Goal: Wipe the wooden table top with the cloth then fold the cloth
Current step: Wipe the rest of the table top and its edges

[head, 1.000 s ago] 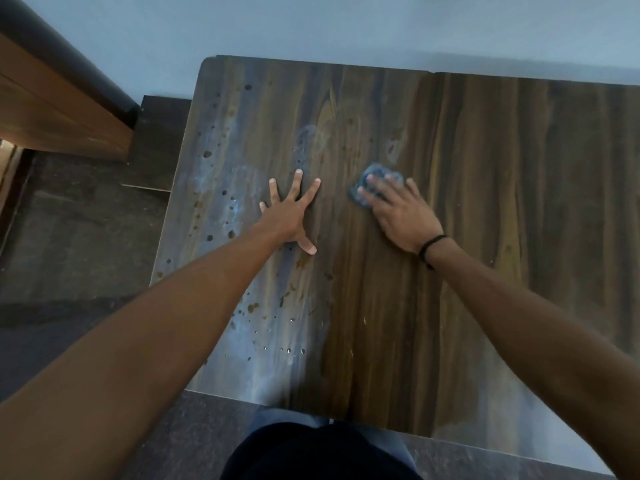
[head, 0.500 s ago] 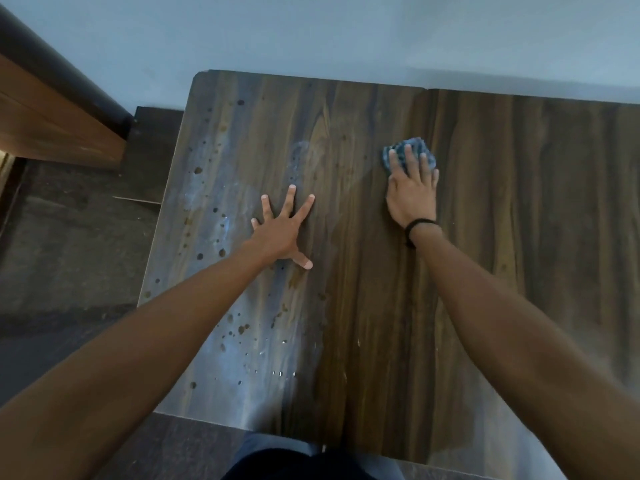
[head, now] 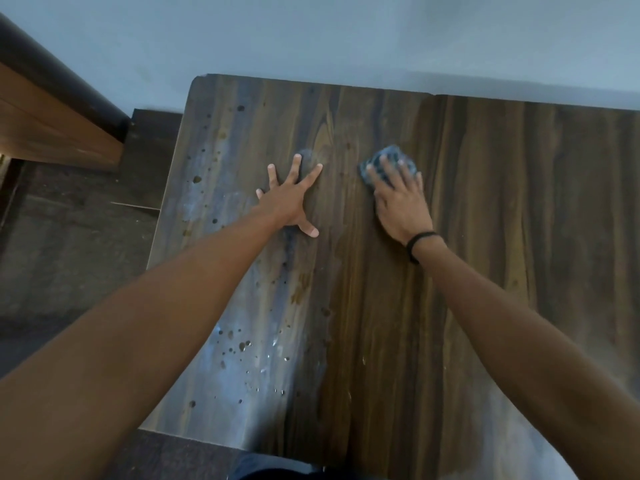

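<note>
Pressing the cloth [head: 391, 155] under the flat fingers of my right hand [head: 401, 206], left hand [head: 289, 204] splayed wide on the bench [head: 519, 237], I judged the seven-o'clock droplets [head: 242, 344] unwiped, folding undone.

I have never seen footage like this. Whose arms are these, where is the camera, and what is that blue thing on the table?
There is no machine here: these are a person's two bare arms, filmed by a wide-angle camera worn on the head and looking down. The left hand lies flat, fingers spread, on the wooden table top. The right hand presses a bunched blue cloth onto the wood. A black band circles that wrist. Dark spots and droplets dot the table's left part.
</note>
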